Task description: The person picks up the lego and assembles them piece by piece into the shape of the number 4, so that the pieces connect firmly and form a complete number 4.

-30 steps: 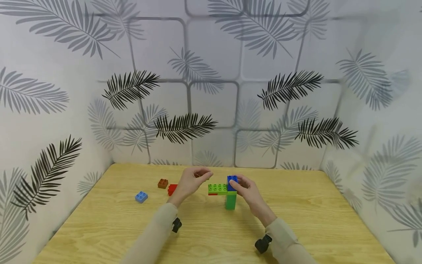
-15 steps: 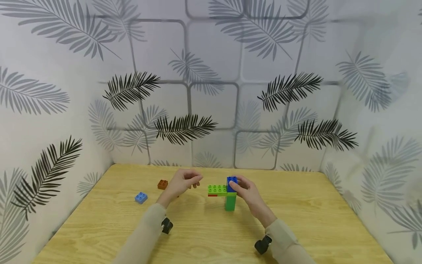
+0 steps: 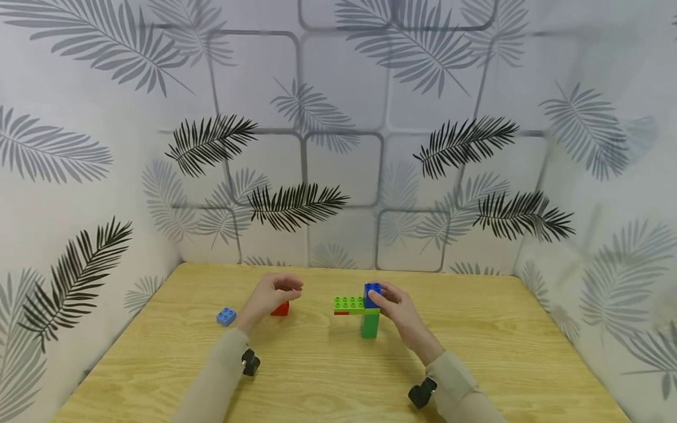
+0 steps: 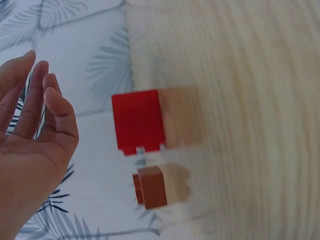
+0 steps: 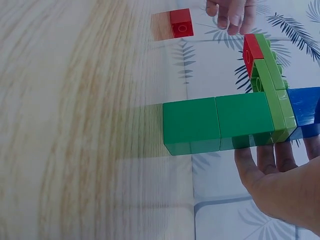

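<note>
While the right hand (image 3: 402, 314) grips the tower's blue block (image 3: 372, 288), the left hand (image 3: 268, 295) — relaxed, empty — hovers near a red block (image 4: 138, 120).

Place: indoor tabletop booth; wider room unclear
Table (image 3: 338, 376): wood-grain top
Leaf-print walls (image 3: 344, 170): behind and beside table

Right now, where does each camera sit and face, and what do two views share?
Head: on the head, facing forward and down at the table; left hand, right hand, sleeves show.
Left wrist: on that wrist, facing across the table at a red brick and brown brick; left hand shows.
Right wrist: on that wrist, facing the brick stack the right hand grips; left hand partly shows.
Head and right wrist share that brick stack.
</note>
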Demonstrator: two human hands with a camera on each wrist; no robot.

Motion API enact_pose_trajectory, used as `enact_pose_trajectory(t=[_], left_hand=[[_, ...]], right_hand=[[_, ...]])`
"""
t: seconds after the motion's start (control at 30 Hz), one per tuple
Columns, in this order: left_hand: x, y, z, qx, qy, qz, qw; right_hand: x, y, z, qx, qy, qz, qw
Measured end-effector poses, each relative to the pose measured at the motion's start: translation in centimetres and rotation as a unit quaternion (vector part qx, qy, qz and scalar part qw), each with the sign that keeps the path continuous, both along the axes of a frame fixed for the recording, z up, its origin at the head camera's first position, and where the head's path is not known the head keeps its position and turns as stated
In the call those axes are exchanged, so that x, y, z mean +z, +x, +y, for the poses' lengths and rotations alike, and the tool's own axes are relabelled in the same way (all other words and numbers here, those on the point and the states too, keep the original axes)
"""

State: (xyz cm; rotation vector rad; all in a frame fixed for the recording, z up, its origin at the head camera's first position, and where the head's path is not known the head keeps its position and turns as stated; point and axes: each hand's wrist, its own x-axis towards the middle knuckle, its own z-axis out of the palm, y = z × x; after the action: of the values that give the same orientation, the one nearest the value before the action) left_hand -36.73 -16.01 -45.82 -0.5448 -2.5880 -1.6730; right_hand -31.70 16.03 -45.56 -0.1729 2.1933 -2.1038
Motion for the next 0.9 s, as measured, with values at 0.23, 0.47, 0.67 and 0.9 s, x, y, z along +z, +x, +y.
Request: enact_pose_trajectory(t=[0.23,0.47,0.67,0.9], left_hand=[[-0.6,-0.1,-1.7,0.032,-0.039,-0.001,0.9987],[-1.1,-0.3,-2.7,0.027,-0.049,-0.048,0.9973],[-1.6,-0.5,-3.3,0.006,-0.062,-0.053,0.9966],[-1.8,-0.6,-3.8,-0.035,-0.083,-0.076,0.9931]], right_hand=[[-0.1,-0.1,0.0,0.000,-0.005,-0.003,1.0000],[0.0,-0.1,0.0,0.002,-0.007,-0.001,1.0000],[-0.1,-0.1,0.1,0.002,-0.008,-0.003,1.0000],[-0.1,-0.2,0.0,-0.002,-0.009,-0.007,0.9999]])
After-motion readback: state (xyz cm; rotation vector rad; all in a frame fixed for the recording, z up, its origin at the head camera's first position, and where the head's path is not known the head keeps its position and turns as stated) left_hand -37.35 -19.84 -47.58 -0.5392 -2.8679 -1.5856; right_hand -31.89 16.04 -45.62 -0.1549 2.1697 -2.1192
